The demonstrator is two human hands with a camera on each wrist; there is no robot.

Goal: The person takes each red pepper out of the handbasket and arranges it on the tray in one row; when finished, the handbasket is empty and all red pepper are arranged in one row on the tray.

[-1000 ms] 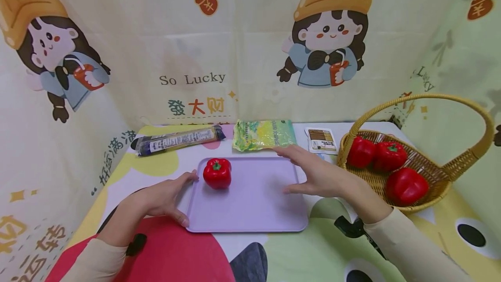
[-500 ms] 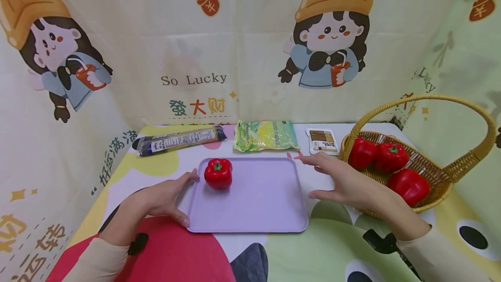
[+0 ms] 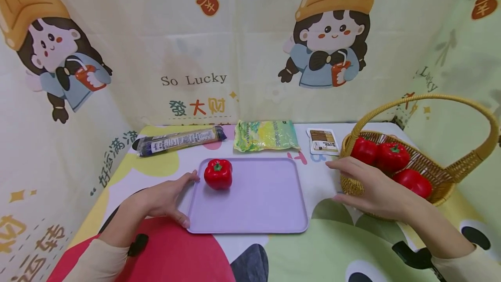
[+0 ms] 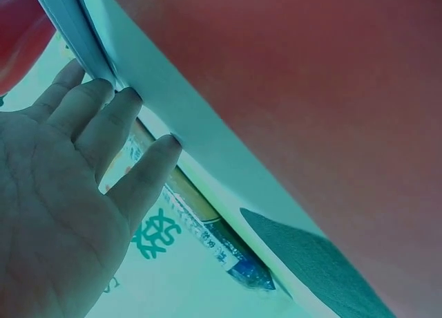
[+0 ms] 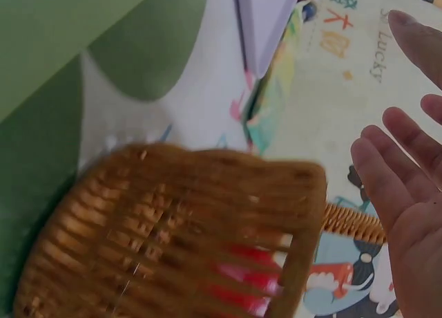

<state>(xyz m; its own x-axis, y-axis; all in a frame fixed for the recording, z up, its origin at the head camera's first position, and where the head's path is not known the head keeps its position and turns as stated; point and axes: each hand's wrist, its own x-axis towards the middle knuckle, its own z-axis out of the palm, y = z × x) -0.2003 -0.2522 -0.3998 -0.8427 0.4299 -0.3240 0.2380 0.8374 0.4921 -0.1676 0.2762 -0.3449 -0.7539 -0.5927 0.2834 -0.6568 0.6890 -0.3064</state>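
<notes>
A lilac tray [image 3: 262,203] lies on the table, and one red bell pepper [image 3: 218,174] sits at its upper left. My left hand [image 3: 166,197] rests at the tray's left edge; in the left wrist view its extended fingertips [image 4: 128,95] are against the rim. Over to the right, my right hand [image 3: 377,186] hovers in front of a wicker basket [image 3: 434,164], fingers spread and holding nothing. Inside that basket are three more red bell peppers [image 3: 392,156]; the hand and forearm partly cover the nearest one. The right wrist view shows the basket's woven side close up.
Behind the tray lie a long dark-ended packet [image 3: 182,140], a green and yellow bag [image 3: 266,135] and a small flat sachet [image 3: 323,141]. The basket's tall handle [image 3: 430,98] arches above it. A patterned cloth [image 3: 250,55] hangs along the back and sides.
My right hand has moved rightward from above the tray to the front of the basket. The left hand, the tray and the pepper on it stay in place.
</notes>
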